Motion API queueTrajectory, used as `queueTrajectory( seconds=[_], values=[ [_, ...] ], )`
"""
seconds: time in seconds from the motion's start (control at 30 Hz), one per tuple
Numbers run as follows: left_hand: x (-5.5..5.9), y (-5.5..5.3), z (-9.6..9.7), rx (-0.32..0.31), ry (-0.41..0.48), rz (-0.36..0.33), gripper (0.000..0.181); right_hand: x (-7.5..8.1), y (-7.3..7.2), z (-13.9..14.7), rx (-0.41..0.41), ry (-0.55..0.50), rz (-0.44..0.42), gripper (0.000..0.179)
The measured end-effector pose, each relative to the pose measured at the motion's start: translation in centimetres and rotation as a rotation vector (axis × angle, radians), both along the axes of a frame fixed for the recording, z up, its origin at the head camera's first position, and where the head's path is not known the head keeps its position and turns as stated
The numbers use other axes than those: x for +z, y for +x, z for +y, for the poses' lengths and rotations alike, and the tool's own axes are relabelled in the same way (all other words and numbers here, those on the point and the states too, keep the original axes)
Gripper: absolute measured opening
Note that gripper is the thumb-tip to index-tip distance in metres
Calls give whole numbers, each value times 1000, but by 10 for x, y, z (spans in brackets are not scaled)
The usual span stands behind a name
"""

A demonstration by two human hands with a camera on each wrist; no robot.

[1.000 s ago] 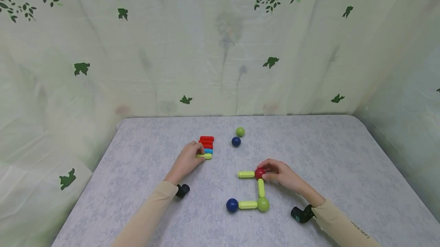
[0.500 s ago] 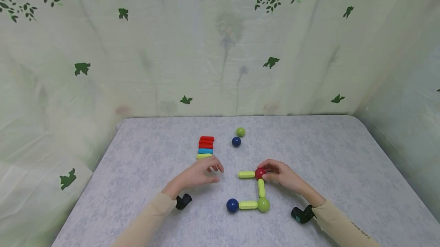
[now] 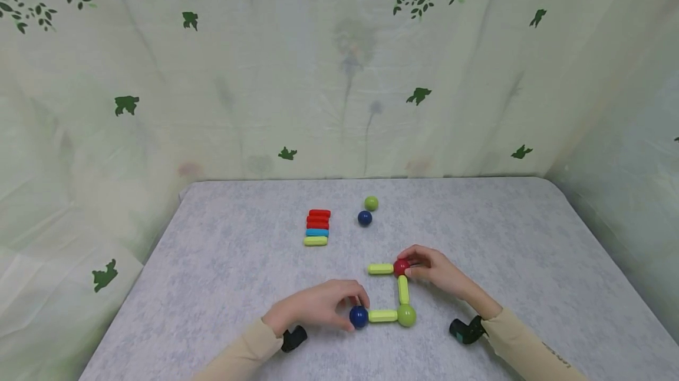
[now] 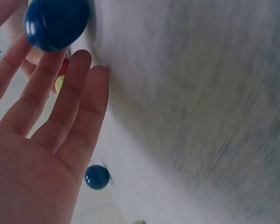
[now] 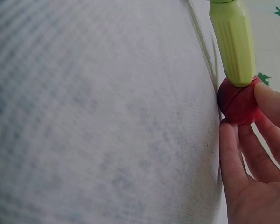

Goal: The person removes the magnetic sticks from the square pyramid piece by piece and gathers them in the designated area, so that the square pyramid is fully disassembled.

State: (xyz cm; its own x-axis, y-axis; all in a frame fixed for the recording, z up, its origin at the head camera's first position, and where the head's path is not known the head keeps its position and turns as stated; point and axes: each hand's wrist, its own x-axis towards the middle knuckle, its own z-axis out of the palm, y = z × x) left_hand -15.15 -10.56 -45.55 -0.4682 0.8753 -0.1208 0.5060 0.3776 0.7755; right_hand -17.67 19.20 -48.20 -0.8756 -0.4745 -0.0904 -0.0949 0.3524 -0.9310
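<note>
On the table lies a hooked chain of balls and yellow-green sticks, apparently magnetic building pieces. My left hand (image 3: 323, 307) is at its near-left end, thumb and fingers about the dark blue ball (image 3: 358, 317). Several fingertips meet that ball in the left wrist view. A yellow-green stick (image 3: 383, 316) links it to a green ball (image 3: 406, 315), and another stick (image 3: 404, 291) runs up to a red ball (image 3: 401, 268). My right hand (image 3: 437, 272) pinches this red ball between thumb and fingers. From it a third stick (image 3: 380, 269) points left with its far end free.
Behind the left hand, a row of loose sticks lies on the grey table (image 3: 239, 263): red sticks (image 3: 318, 220), a blue stick (image 3: 317, 232) and a yellow-green stick (image 3: 315, 241). A green ball (image 3: 371, 203) and a blue ball (image 3: 365, 218) sit farther back.
My left hand has left the yellow-green stick in the row and come toward me and right, to the near blue ball. The right hand stays on the red ball.
</note>
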Motion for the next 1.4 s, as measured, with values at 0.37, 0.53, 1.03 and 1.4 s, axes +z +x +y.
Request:
queueTrajectory(
  seconds=[0.37,0.53,1.03,1.4],
  values=[
    [-2,6,9,0,-52,92,28,3,0,0,4,-8,12,27],
    [-3,6,9,-5,-44,131,26,3,1,0,4,-2,9,27],
    [-2,-4,2,208,45,105,25,1,2,0,-6,2,9,28],
    [3,-43,-2,458,163,153,32,1,2,0,-9,16,17,27]
  ],
)
